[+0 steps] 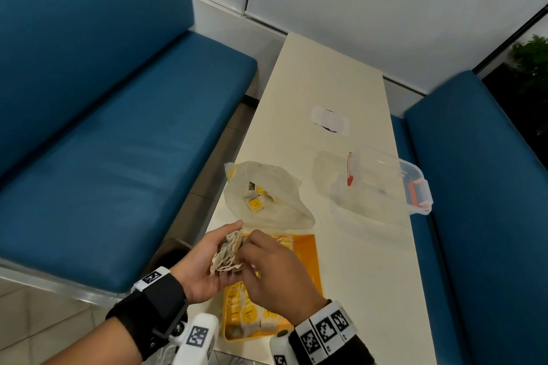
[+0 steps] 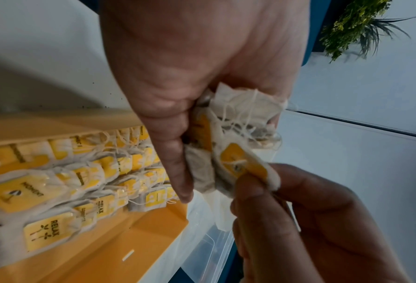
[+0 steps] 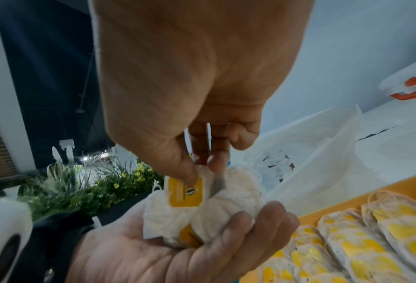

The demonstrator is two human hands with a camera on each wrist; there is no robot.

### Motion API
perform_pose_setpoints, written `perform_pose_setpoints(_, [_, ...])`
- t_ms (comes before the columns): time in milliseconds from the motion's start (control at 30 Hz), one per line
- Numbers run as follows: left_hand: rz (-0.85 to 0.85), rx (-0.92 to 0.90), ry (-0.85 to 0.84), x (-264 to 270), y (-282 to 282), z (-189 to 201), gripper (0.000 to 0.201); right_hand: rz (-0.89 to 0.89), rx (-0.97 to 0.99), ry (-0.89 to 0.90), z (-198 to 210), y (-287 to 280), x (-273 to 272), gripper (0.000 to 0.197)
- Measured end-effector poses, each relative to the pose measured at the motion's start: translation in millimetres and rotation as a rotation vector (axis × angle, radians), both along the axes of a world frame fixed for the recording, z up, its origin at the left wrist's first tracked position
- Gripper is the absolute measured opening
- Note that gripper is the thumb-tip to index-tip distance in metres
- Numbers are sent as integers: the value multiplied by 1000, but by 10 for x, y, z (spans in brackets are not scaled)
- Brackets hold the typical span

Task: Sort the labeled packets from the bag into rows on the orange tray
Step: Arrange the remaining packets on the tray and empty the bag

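Left hand cupped, palm up, around a clump of packets. Right hand at its 3 o'clock, pinching one yellow-labelled packet off the clump. Orange tray directly beneath, rows partly filled; bag at 12 o'clock.

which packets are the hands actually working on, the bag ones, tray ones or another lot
The bunch of packets cupped in the left hand; the right hand pinches one's yellow label. The others lie untouched.
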State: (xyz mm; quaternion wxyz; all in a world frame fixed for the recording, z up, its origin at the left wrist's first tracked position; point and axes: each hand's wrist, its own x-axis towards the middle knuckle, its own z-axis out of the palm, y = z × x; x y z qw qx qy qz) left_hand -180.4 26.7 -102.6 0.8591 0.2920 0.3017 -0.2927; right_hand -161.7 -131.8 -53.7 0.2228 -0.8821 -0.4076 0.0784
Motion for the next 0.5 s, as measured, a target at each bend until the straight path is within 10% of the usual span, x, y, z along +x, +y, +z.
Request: perform_pose_setpoints(500, [1, -70, 4, 5, 63, -55, 58, -691, 481, 557, 109, -655, 450, 12])
